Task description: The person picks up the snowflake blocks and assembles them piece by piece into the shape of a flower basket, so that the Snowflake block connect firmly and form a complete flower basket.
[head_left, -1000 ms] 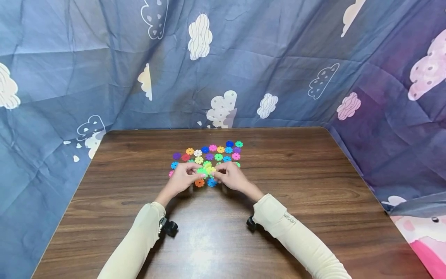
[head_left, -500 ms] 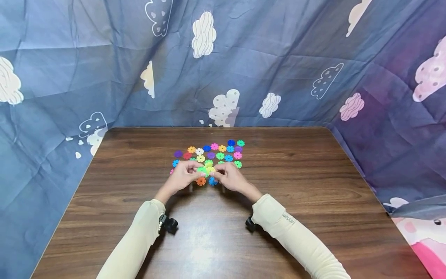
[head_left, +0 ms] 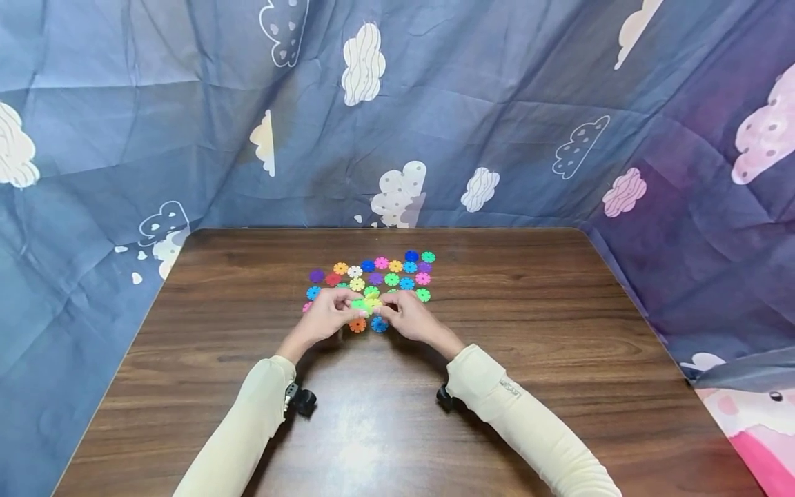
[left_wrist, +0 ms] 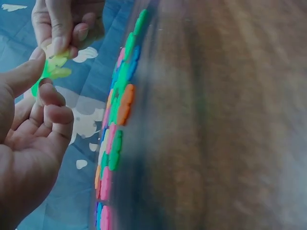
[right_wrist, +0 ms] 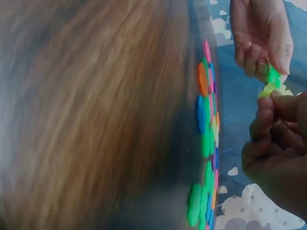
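My left hand [head_left: 324, 315] pinches a green notched plastic disc [head_left: 358, 304] between thumb and fingers. Opposite it, my right hand [head_left: 411, 316] pinches a yellow notched disc [head_left: 374, 303]. The two discs meet between the fingertips, raised above the table. In the left wrist view, yellow petal-like edges [left_wrist: 60, 73] stick out beside the green disc [left_wrist: 40, 78]. From the right wrist, the yellow disc [right_wrist: 267, 90] shows against the green one [right_wrist: 274, 75]. Fingers hide much of both pieces.
Many loose notched discs lie flat just beyond and around the hands, among them an orange disc [head_left: 357, 325], a blue disc [head_left: 379, 324] and a pink disc [head_left: 422, 278]. They rest on a brown wooden table [head_left: 528, 297]. A cloud-print cloth [head_left: 435, 103] hangs behind the table.
Both hands stay almost in place, still pinching the joined discs, with only slight finger motion. The head view has shifted a little.
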Available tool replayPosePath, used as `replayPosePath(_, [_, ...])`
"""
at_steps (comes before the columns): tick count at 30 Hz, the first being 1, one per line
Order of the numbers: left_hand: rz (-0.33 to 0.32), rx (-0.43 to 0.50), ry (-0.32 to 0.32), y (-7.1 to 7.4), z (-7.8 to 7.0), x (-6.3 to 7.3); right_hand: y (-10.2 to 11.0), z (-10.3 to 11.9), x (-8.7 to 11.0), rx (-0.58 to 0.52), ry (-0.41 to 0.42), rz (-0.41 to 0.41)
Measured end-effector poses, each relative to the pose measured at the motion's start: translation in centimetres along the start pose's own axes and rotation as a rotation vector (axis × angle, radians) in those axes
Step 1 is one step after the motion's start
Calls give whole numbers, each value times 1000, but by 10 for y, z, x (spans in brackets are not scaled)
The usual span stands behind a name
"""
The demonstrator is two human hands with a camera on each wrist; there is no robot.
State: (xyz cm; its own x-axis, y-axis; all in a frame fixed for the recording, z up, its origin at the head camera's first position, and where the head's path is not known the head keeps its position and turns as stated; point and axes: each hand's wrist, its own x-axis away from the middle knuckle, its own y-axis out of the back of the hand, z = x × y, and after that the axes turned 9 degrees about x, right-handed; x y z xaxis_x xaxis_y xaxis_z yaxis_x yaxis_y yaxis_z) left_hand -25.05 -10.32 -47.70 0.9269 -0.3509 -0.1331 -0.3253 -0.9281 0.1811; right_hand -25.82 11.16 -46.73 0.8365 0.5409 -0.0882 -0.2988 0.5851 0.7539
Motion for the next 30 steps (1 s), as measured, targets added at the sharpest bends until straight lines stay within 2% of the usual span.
replayPosePath(3, [-16, -11, -14, 0, 1, -1, 3, -3, -2, -19, 3, 21])
replayPosePath(6, [-18, -6, 0, 1, -1, 0, 5, -5, -3, -34, 20, 46])
replayPosePath(11, [18, -10, 36, 4, -3, 3, 7, -8, -2, -48, 56, 75])
replayPosePath(14, [29, -16, 19, 3, -2, 3, 11, -9, -2, -27, 51, 79])
replayPosePath(17, [12, -20, -5, 2, 0, 3, 17, -10, -3, 18, 31, 59])
replayPosePath(20, [-12, -18, -16, 2, 2, 3, 28, -16, -5, 89, -33, -19])
replayPosePath(23, [-26, 2, -21, 1, 2, 5, 40, -28, -8, 186, -165, -125])
replayPosePath(25, [-27, 31, -15, 0, 2, 6, 46, -39, -11, 260, -252, -167])
replayPosePath(27, [-26, 52, -14, -1, 3, 6, 48, -51, -13, 331, -324, -166])
replayPosePath(30, [-19, 84, -7, -4, 4, 6, 47, -67, -16, 422, -374, -125])
